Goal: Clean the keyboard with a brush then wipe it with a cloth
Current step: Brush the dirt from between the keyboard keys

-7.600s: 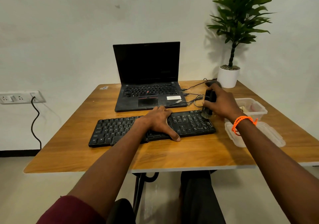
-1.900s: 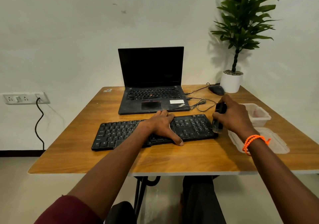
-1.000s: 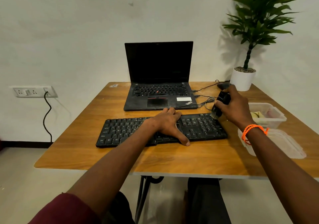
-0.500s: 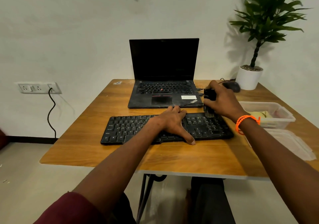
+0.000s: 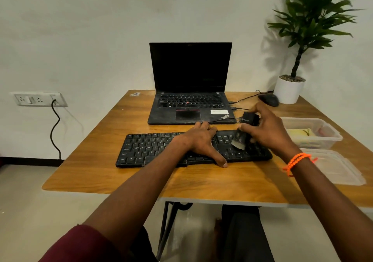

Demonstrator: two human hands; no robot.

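Black keyboard [image 5: 161, 150] lies across the middle of a wooden table [image 5: 201, 181], in front of an open laptop [image 5: 190, 92]. The left hand [image 5: 201, 140] rests flat on its keys, fingers spread and thumb reaching over the near edge. The right hand [image 5: 266, 132] (orange bracelet on the wrist) grips a small black brush [image 5: 245, 126], bristles touching the keyboard's right part. Clear plastic tub [image 5: 314, 134] sits at right.
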